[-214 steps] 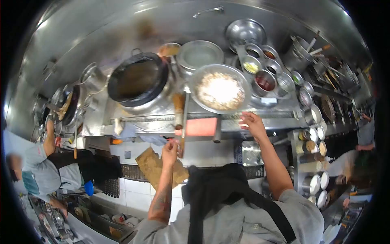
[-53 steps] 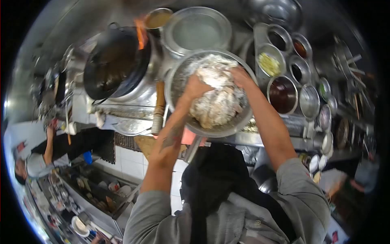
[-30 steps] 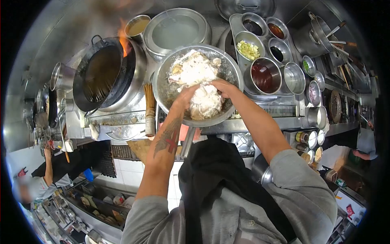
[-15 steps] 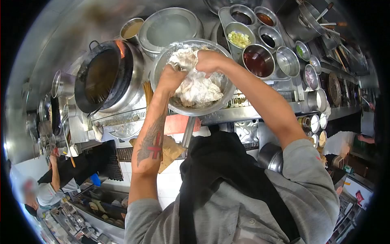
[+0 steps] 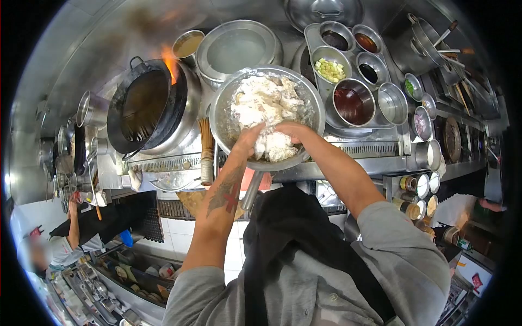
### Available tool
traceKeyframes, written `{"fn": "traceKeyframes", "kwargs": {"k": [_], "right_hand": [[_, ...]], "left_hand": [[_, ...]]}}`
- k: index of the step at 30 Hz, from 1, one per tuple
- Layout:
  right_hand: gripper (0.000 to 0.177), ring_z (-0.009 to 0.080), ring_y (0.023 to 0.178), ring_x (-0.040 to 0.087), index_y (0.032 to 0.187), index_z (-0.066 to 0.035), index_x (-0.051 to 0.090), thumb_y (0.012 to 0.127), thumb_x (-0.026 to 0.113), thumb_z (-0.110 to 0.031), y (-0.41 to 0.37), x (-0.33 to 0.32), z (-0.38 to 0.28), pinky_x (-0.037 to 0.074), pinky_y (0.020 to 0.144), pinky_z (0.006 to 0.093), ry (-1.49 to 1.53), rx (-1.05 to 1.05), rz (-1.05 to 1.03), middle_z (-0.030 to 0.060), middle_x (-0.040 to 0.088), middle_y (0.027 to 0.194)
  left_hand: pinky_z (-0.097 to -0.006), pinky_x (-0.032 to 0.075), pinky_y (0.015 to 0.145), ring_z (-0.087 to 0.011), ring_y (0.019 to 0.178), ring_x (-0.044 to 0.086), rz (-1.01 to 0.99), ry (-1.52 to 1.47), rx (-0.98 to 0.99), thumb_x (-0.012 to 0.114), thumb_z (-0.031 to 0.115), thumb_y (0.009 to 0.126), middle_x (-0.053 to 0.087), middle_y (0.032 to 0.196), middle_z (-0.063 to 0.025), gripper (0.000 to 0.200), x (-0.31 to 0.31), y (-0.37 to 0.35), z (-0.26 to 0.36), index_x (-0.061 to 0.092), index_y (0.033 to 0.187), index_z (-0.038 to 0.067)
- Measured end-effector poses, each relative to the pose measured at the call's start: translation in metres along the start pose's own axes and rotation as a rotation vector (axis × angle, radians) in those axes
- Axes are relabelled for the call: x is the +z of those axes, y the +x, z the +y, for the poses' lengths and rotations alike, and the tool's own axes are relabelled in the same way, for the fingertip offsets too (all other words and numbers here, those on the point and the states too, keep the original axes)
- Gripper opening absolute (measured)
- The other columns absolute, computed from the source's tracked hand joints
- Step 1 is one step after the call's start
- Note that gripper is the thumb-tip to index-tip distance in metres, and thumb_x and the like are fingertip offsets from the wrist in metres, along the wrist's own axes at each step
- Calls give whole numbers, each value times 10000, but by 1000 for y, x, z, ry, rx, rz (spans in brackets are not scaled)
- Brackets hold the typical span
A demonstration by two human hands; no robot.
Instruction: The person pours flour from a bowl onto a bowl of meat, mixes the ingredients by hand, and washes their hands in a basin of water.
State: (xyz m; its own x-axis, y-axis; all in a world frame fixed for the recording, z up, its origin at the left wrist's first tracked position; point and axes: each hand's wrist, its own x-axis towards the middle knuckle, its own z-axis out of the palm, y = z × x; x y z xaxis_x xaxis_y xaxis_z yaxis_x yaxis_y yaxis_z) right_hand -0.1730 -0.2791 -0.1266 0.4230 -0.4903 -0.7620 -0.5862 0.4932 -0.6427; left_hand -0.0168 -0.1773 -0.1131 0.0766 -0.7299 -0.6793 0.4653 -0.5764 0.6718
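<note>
A large steel bowl (image 5: 312,103) sits on the stove ledge, filled with white floured pieces of food (image 5: 261,103). Both my hands are inside it at the near side. My left hand (image 5: 249,140) digs into the near part of the pile with fingers curled on the floured food. My right hand (image 5: 293,132) lies beside it, fingers closed over a clump by the near rim. Both are dusted with flour.
A black wok (image 5: 144,106) stands at the left with a flame (image 5: 169,61) at its far rim. A big steel pan (image 5: 238,46) sits behind the bowl. Several sauce and seasoning pots (image 5: 353,100) fill the right. Another person (image 5: 70,239) works at the lower left.
My hands have pulled back from the far side of the pile to the near rim, turning the floured food. The view has shifted slightly.
</note>
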Motion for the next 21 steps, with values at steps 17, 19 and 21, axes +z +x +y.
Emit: {"fn": "traceKeyframes", "kwargs": {"k": [17,19,21], "right_hand": [[282,354,842,677,885,109,658,702,580,-91,-101,-38,-143,509,719,429,-580,-512,267,301,654,911],[274,366,842,673,864,109,659,704,572,-96,-94,-56,-135,505,720,433,-707,-541,337,306,650,911],[311,392,850,661,844,109,661,715,568,-158,-54,-64,-104,507,751,429,-833,-601,420,305,650,913]], "left_hand": [[-393,504,787,-279,999,581,319,309,368,552,380,921,574,1143,-228,597,44,-94,105,490,1233,-125],[-433,506,849,-313,1130,527,329,389,126,563,401,929,490,1299,-220,641,29,-95,104,426,1353,-59],[-437,503,867,-323,1141,533,385,377,83,553,413,931,494,1312,-221,654,30,-91,86,414,1369,-53]]}}
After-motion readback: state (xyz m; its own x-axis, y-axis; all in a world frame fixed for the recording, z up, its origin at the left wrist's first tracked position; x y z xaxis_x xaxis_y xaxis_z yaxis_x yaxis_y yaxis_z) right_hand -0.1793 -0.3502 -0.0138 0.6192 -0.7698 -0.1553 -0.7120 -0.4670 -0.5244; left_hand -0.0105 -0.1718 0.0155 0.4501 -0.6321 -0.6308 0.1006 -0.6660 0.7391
